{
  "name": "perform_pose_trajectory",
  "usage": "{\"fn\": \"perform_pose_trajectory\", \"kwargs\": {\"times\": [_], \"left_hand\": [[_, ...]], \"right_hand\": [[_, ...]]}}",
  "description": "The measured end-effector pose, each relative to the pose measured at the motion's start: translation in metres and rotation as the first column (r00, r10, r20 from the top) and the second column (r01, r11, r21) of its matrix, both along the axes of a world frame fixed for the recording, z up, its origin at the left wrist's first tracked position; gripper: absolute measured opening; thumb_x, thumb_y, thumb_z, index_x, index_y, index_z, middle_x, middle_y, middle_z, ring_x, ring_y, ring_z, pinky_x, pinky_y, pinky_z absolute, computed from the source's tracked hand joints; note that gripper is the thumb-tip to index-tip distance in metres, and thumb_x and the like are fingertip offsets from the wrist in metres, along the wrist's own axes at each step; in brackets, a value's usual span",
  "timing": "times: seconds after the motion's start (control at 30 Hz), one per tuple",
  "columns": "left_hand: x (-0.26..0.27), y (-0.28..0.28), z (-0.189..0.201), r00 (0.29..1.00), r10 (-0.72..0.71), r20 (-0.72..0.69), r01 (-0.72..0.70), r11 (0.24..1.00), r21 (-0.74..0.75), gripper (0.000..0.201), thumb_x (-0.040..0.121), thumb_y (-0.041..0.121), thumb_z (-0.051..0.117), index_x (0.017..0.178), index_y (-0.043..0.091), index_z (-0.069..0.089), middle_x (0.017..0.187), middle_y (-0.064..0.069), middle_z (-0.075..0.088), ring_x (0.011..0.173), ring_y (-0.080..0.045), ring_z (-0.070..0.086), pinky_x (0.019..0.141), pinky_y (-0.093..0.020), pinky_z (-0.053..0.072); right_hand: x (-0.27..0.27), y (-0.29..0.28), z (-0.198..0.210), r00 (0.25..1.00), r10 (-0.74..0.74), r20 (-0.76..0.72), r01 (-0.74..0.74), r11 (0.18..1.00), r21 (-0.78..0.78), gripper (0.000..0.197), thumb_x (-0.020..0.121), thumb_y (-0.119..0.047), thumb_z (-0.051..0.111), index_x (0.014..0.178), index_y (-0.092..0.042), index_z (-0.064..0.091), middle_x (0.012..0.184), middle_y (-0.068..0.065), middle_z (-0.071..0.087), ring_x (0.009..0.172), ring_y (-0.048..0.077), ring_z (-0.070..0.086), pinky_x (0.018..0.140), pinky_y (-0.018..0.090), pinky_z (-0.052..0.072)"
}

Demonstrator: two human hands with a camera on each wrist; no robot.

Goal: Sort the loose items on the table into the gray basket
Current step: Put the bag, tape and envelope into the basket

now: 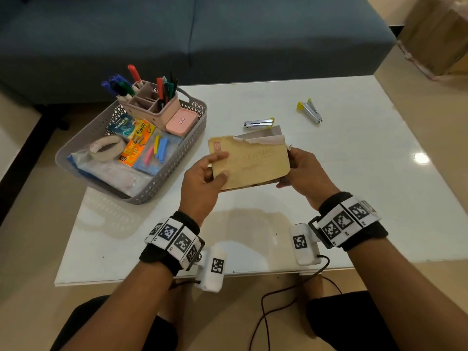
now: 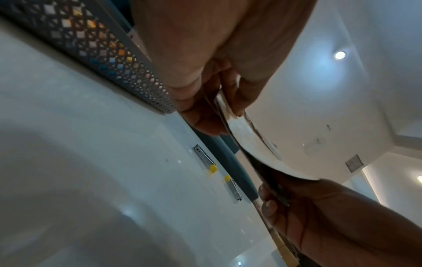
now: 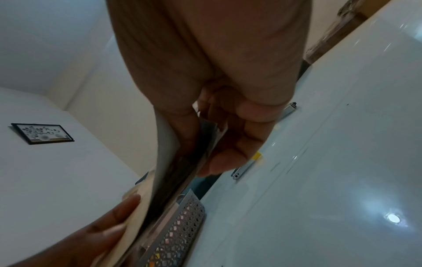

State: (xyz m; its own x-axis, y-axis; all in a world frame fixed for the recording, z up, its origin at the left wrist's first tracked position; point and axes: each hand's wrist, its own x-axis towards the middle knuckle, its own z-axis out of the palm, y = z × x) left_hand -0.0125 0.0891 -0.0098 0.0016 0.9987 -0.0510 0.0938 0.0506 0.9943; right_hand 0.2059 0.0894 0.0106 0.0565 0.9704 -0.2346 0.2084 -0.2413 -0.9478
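Note:
Both hands hold a stack of worn tan envelopes [image 1: 253, 160] upright just above the white table [image 1: 354, 173], right of the gray basket [image 1: 174, 163]. My left hand [image 1: 202, 181] pinches the stack's left end, thumb on the front. My right hand [image 1: 304, 173] grips its right end. The stack's edge [image 2: 251, 151] shows bowed in the left wrist view, and as dark layered paper [image 3: 173, 162] in the right wrist view. Two silver staplers with yellow ends lie on the table beyond: one [image 1: 258, 123] just behind the envelopes, another [image 1: 310, 110] farther right.
The basket holds a pink pen organizer [image 1: 152, 102] with markers, a pink case [image 1: 181, 122], a tape roll [image 1: 106, 148], clip packs and plastic bags. A blue sofa [image 1: 202, 34] stands behind the table. A black cable [image 1: 278, 300] hangs below the table's near edge.

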Motion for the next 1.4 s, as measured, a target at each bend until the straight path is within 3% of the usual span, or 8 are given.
{"fn": "perform_pose_trajectory", "kwargs": {"times": [0.17,0.37,0.5,0.63,0.77,0.93,1.17,1.4], "left_hand": [[-0.003,0.003,-0.005,0.998,0.064,-0.02,-0.064,0.998,0.009,0.073,0.087,0.004,0.069,0.141,0.039,0.035,0.083,-0.007,0.075,0.082,-0.019,0.073,0.079,-0.039,0.06],[-0.007,0.008,0.001,0.998,0.057,0.009,-0.057,0.998,-0.03,0.061,0.087,0.0,0.069,0.134,0.031,0.045,0.104,-0.006,0.074,0.1,-0.027,0.071,0.08,-0.046,0.06],[-0.018,0.007,0.011,0.973,-0.073,-0.221,0.115,0.976,0.187,0.101,0.078,0.012,0.081,0.15,0.045,0.019,0.134,0.036,0.042,0.117,0.001,0.054,0.078,-0.027,0.059],[-0.023,-0.002,0.022,0.554,0.096,-0.827,0.324,0.89,0.32,0.135,0.053,0.062,0.086,0.157,0.026,0.008,0.158,-0.004,0.018,0.143,-0.022,0.025,0.111,-0.049,0.037],[-0.011,-0.009,0.017,0.235,0.176,-0.956,0.426,0.866,0.264,0.142,0.05,0.068,0.081,0.158,0.018,0.004,0.165,-0.008,0.0,0.152,-0.033,-0.005,0.117,-0.063,0.006],[-0.01,-0.006,0.005,0.404,0.202,-0.892,0.405,0.835,0.373,0.101,0.059,0.033,0.076,0.148,0.01,0.033,0.145,-0.007,0.043,0.139,-0.027,0.035,0.12,-0.046,0.016],[-0.011,-0.004,0.008,0.515,0.088,-0.853,0.443,0.824,0.353,0.091,0.049,0.024,0.074,0.135,0.013,0.045,0.127,-0.003,0.052,0.115,-0.024,0.049,0.103,-0.036,0.039],[-0.018,-0.003,0.005,0.448,-0.124,-0.886,0.489,0.863,0.127,0.125,0.046,0.068,0.081,0.149,0.019,0.03,0.144,0.0,0.041,0.127,-0.019,0.037,0.108,-0.034,0.031]], "right_hand": [[0.003,0.003,0.005,0.981,-0.039,-0.188,0.021,0.995,-0.094,0.053,0.101,-0.054,0.032,0.102,-0.019,0.071,0.097,0.01,0.074,0.083,0.019,0.069,0.07,0.034,0.056],[0.009,0.002,-0.005,0.999,0.044,0.024,-0.047,0.983,0.18,0.014,0.09,-0.007,0.068,0.104,-0.003,0.068,0.093,0.005,0.074,0.078,0.016,0.07,0.07,0.032,0.055],[0.01,0.002,-0.009,0.996,0.027,0.087,-0.045,0.975,0.217,0.011,0.083,-0.003,0.074,0.092,-0.001,0.067,0.085,0.01,0.074,0.075,0.023,0.072,0.07,0.039,0.06],[0.004,-0.001,-0.011,0.987,0.029,0.155,-0.064,0.972,0.226,0.02,0.08,-0.006,0.078,0.089,0.006,0.065,0.085,0.016,0.074,0.078,0.028,0.073,0.07,0.041,0.062],[-0.012,-0.005,-0.008,0.989,0.077,0.123,-0.1,0.976,0.193,0.015,0.08,-0.004,0.077,0.089,0.002,0.066,0.085,0.017,0.074,0.077,0.029,0.073,0.07,0.041,0.062],[-0.025,-0.011,-0.002,0.981,0.172,0.089,-0.183,0.974,0.135,0.014,0.08,-0.004,0.078,0.088,-0.003,0.067,0.08,0.01,0.073,0.074,0.025,0.072,0.066,0.029,0.058],[-0.019,-0.011,-0.002,0.976,0.187,0.115,-0.196,0.977,0.078,0.014,0.083,-0.009,0.076,0.092,0.0,0.069,0.08,0.012,0.075,0.074,0.024,0.073,0.066,0.034,0.06],[-0.018,-0.011,-0.002,0.965,0.202,0.167,-0.221,0.97,0.105,0.006,0.085,-0.005,0.074,0.085,-0.011,0.07,0.075,0.005,0.072,0.063,0.01,0.068,0.057,0.017,0.05]]}}
